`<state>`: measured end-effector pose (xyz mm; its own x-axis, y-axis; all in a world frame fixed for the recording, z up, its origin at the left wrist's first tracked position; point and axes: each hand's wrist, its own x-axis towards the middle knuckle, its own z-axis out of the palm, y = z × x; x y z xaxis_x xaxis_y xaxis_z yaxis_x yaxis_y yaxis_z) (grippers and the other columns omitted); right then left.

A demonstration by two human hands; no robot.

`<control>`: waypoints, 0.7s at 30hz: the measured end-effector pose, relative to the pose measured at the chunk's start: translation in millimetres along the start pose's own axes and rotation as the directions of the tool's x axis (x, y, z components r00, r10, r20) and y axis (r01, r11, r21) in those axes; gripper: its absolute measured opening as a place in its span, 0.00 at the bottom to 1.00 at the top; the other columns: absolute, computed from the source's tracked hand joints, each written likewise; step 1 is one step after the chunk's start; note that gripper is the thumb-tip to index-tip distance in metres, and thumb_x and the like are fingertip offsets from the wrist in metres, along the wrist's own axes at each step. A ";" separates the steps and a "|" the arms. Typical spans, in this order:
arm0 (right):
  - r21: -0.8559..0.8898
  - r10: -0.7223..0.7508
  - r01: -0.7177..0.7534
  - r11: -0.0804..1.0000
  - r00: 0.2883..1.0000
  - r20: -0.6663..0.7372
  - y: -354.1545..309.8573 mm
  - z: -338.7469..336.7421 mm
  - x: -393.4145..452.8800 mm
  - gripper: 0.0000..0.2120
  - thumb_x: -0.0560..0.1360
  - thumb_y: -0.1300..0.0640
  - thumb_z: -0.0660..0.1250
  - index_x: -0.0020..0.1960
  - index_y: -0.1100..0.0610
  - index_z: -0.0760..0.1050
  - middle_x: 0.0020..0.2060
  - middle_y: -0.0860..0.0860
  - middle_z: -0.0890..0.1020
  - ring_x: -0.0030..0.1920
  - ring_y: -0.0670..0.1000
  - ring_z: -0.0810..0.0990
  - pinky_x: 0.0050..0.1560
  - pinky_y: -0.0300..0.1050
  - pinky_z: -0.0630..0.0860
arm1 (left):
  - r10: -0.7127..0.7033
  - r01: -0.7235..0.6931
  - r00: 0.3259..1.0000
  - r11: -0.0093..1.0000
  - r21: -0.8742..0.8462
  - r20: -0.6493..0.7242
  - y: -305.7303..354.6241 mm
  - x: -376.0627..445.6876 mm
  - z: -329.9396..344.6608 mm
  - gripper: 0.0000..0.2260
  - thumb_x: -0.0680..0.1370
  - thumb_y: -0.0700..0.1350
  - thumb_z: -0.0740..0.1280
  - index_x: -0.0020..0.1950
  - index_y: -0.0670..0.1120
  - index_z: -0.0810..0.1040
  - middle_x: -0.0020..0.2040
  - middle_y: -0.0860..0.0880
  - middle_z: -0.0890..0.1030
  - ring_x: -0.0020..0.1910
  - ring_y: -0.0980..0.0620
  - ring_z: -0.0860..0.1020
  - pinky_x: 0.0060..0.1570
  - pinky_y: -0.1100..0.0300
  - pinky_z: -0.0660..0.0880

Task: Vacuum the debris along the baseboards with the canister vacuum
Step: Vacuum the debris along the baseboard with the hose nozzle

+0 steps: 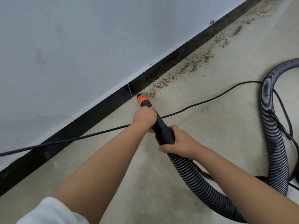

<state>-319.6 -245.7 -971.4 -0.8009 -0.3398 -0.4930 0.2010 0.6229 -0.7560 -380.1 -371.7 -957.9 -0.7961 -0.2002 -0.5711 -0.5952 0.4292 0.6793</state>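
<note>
Both hands gripping nozzle (155,120): left hand (144,118) wrapping fingers round the front part, right hand (178,141) clamping round the wide collar where hose (202,186) joins. Orange tip (142,99) sitting at foot of baseboard (97,115), just touching near end of debris (186,68). Looking clean along baseboard behind the tip. Trailing brown crumbs ahead, up-right along baseboard to the far corner, so judging most of the run not yet done. Cord (202,101) crossing floor (210,126) under nozzle; hose looping at right.
</note>
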 end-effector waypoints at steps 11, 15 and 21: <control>-0.011 -0.003 0.002 1.000 1.000 -0.003 -6.5 -5.5 8.3 0.25 0.69 0.51 0.73 0.56 0.54 0.61 0.43 0.45 0.72 0.40 0.43 0.74 0.34 0.35 0.71 | 0.021 -0.019 0.999 0.997 0.078 -0.033 5.4 13.5 -4.5 0.19 0.82 0.48 0.53 0.65 0.35 0.70 0.47 0.42 0.73 0.55 0.38 0.79 0.47 0.48 0.79; 0.019 0.026 -0.026 0.999 0.999 -0.033 -2.5 -12.2 -0.9 0.25 0.69 0.51 0.73 0.55 0.54 0.61 0.42 0.44 0.71 0.39 0.42 0.74 0.32 0.34 0.69 | 0.018 -0.012 1.000 0.975 0.223 -0.025 14.3 9.3 3.9 0.17 0.83 0.49 0.51 0.53 0.38 0.72 0.48 0.38 0.76 0.36 0.43 0.79 0.30 0.58 0.76; 0.068 0.087 -0.083 0.994 0.994 -0.065 14.1 -18.1 -21.4 0.25 0.68 0.51 0.74 0.56 0.55 0.63 0.43 0.45 0.73 0.39 0.42 0.74 0.30 0.33 0.67 | 0.058 -0.048 0.998 0.953 0.301 -0.025 20.6 0.0 33.7 0.17 0.84 0.46 0.49 0.58 0.37 0.73 0.56 0.38 0.76 0.52 0.41 0.77 0.44 0.53 0.76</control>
<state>-309.8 -216.9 -963.7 -0.8153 -0.2377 -0.5281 0.3048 0.5993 -0.7403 -388.6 -333.1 -959.5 -0.8319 -0.1963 -0.5190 -0.4957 0.6833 0.5361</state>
